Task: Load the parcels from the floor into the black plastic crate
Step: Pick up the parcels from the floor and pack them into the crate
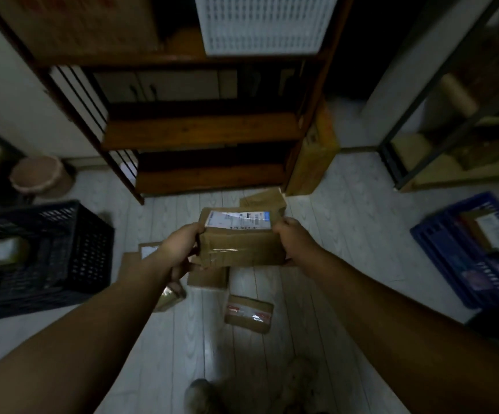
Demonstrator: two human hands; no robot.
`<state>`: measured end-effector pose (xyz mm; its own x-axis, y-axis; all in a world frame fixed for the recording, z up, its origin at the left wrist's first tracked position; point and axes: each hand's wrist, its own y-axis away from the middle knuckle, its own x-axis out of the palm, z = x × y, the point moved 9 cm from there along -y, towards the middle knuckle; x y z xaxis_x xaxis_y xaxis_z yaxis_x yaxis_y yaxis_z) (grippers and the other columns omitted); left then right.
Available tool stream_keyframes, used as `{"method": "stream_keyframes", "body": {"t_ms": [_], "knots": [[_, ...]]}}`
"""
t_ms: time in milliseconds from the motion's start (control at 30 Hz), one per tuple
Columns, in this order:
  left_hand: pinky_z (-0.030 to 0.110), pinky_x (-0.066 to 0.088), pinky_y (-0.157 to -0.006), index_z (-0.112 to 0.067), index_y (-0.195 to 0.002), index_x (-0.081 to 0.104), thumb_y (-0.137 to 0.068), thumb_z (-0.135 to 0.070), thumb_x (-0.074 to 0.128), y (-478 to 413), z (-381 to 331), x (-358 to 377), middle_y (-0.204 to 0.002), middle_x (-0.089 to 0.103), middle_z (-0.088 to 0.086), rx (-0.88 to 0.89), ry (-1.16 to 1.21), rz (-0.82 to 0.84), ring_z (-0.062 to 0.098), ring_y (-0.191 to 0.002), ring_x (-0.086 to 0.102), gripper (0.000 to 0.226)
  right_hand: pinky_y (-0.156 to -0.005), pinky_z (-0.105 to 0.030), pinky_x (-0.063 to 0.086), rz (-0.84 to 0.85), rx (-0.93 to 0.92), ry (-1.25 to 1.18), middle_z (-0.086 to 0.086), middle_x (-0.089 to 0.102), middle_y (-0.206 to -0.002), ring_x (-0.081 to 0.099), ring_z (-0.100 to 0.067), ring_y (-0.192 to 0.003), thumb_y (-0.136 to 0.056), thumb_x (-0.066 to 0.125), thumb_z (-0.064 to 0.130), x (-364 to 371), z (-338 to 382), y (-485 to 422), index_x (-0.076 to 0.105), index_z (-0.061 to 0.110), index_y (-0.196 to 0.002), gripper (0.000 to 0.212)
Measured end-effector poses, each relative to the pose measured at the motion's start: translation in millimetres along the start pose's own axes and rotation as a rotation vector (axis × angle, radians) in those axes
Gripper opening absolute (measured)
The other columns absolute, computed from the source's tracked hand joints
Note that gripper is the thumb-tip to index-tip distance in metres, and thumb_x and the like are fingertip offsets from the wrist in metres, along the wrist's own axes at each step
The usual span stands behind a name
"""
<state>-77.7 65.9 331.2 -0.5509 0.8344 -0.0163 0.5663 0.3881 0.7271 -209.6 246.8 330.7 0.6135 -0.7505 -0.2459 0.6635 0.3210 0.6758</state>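
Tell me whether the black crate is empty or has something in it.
Not empty: a pale, blurred item lies inside the black crate. What it is, cannot tell.

Brown cardboard parcel (pixel 240 245): centre, above the pale plank floor (pixel 347 234), between left hand (pixel 179 246) and right hand (pixel 294 240).
Black slatted plastic crate (pixel 90 249): on the floor, left.
Blue plastic crate (pixel 439 246): on the floor, right, parcels in it.
Dark wooden shelf unit (pixel 200 130): behind the brown cardboard parcel; white plastic basket (pixel 264 23) on its upper shelf.
Small taped cardboard parcel (pixel 248 313): on the floor, nearer the person.
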Motion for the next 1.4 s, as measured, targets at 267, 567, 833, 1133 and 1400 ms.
{"method": "stream_keyframes", "body": {"t_ms": [267, 567, 833, 1133, 1400], "knots": [[0.043, 0.052, -0.071, -0.032, -0.119, 0.046, -0.089, -0.019, 0.059, 143.4, -145.4, -61.8, -0.109, 0.06, 0.003, 0.328, 0.048, -0.134, 0.023, -0.096, 0.06, 0.035, -0.092, -0.041, 0.051, -0.02, -0.35, -0.001, 0.0, 0.052, -0.134, 0.055, -0.021, -0.113, -0.085, 0.058, 0.005, -12.5, 164.6, 132.9, 0.033, 0.026, -0.145, 0.068], [0.035, 0.053, -0.064, -0.024, -0.129, 0.036, -0.09, -0.004, 0.056, 264.7, -185.8, -135.4, -0.111, 0.058, 0.001, 0.487, 0.102, -0.279, 0.02, -0.095, 0.061, 0.049, -0.11, -0.039, 0.036, 0.083, -0.695, 0.189, 0.006, 0.043, -0.145, 0.043, -0.015, -0.131, -0.058, 0.079, 0.039, 55.2, 255.8, 238.3, 0.01, 0.031, -0.152, 0.117], [0.026, 0.049, -0.059, -0.019, -0.143, 0.03, -0.09, -0.01, 0.057, 333.3, -189.6, -285.4, -0.131, 0.053, 0.004, 0.606, 0.007, -0.428, 0.017, -0.092, 0.062, 0.06, -0.11, -0.031, 0.028, 0.167, -0.932, 0.465, -0.007, 0.03, -0.145, 0.034, -0.023, -0.136, -0.077, 0.076, 0.022, 203.3, 310.8, 304.9, 0.004, 0.038, -0.151, 0.105], [0.037, 0.052, -0.088, -0.023, -0.147, 0.027, -0.084, -0.006, 0.065, 350.3, -166.6, -473.2, -0.14, 0.048, 0.004, 0.554, -0.247, -0.486, 0.021, -0.113, 0.056, 0.075, -0.11, -0.032, 0.029, 0.195, -0.867, 0.624, -0.007, 0.018, -0.151, 0.036, -0.027, -0.134, -0.084, 0.071, 0.035, 407.9, 325.6, 314.5, 0.002, 0.031, -0.153, 0.098], [0.035, 0.046, -0.097, -0.021, -0.148, 0.02, -0.088, -0.006, 0.061, 294.1, -174.6, -573.9, -0.142, 0.045, 0.004, 0.505, -0.283, -0.47, 0.021, -0.12, 0.05, 0.074, -0.111, -0.034, 0.029, 0.215, -0.884, 0.774, -0.004, 0.013, -0.154, 0.033, -0.026, -0.137, -0.088, 0.064, 0.042, 520.6, 366.1, 259.2, -0.005, 0.035, -0.152, 0.095]]}}
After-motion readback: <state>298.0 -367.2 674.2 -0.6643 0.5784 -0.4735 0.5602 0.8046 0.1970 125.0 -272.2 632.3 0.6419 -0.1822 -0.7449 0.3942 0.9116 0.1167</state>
